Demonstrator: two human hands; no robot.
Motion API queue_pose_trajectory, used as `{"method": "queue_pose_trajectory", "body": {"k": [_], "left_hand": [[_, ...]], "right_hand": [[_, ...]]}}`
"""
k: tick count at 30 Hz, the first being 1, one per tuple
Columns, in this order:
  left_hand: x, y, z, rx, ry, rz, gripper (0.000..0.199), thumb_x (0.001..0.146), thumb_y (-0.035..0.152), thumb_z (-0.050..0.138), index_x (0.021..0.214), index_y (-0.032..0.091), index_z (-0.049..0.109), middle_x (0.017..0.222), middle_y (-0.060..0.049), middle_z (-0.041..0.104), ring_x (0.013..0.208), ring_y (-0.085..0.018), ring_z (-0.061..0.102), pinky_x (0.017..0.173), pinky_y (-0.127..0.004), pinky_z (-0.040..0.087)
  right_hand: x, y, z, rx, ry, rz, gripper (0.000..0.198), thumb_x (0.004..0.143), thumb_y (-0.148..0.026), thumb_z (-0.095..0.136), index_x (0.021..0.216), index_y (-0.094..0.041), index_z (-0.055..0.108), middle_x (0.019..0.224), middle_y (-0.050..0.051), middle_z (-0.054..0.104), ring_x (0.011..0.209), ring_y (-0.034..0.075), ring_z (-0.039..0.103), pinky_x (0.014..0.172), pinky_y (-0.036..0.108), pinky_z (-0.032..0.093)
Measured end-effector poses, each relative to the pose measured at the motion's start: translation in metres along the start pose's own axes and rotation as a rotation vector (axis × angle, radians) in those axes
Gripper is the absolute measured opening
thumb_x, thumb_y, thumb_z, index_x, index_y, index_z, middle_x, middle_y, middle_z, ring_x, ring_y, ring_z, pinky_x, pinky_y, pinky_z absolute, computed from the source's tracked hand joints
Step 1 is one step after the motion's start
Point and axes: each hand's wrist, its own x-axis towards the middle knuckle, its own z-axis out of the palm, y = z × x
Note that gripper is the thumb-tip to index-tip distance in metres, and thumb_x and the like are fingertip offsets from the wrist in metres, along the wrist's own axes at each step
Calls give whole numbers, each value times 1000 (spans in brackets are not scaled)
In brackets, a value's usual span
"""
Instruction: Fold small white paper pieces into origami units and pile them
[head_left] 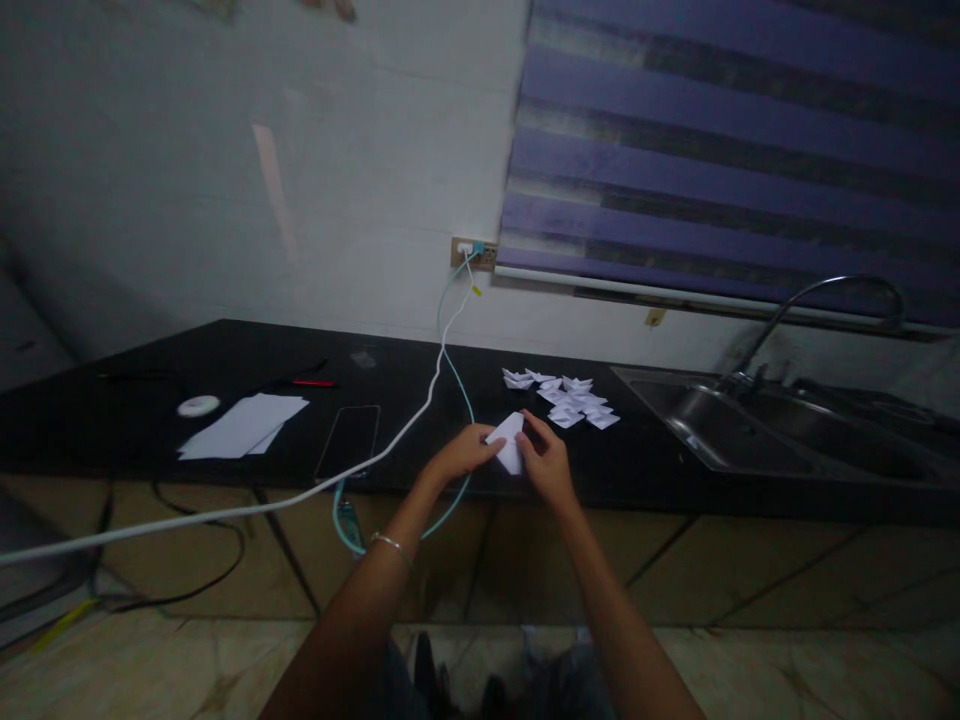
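Observation:
Between my two hands is a piece of folded white paper (511,455), held up just over the front part of the black counter. My left hand (466,452) pinches its left side, thumb on top. On the right side, my right hand (547,462) grips it with the thumb pressed on the face and the index finger at the top corner. The fingers behind the paper are hidden. Beyond my right hand, several small folded paper boats (568,400) lie in a cluster on the counter.
Left on the counter (420,380) lie a stack of white paper sheets (244,425), a round white object (198,406), a red pen-like object (313,383) and a dark phone (349,440). A white cable (405,430) crosses from the wall outlet (487,256). A steel sink (705,425) is at right.

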Motion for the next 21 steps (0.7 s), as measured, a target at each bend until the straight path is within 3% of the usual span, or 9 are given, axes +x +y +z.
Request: {"method": "queue_pose_trajectory", "body": {"k": [7,15,21], "left_hand": [[0,2,-1,-12,1,6,49,84,53,48,82,7,64,71,-4,60,62,-13,50,60,-22,38],[-2,4,-2,-20,29,19,52,82,60,47,72,10,57,58,1,47,53,-9,39,50,-20,30],[-4,8,-2,-10,35,-13,51,82,61,47,70,12,54,56,3,44,51,-8,37,48,-20,27]], "right_hand": [[-3,5,2,-21,-58,-13,53,87,-37,54,137,-19,47,139,10,50,126,25,48,105,43,38],[-5,6,6,-221,-137,-183,57,93,-37,43,146,-20,31,148,10,36,136,23,34,114,43,25],[-7,9,10,-283,-188,-184,57,96,-35,34,149,-19,21,152,10,27,140,22,26,116,43,21]]}}
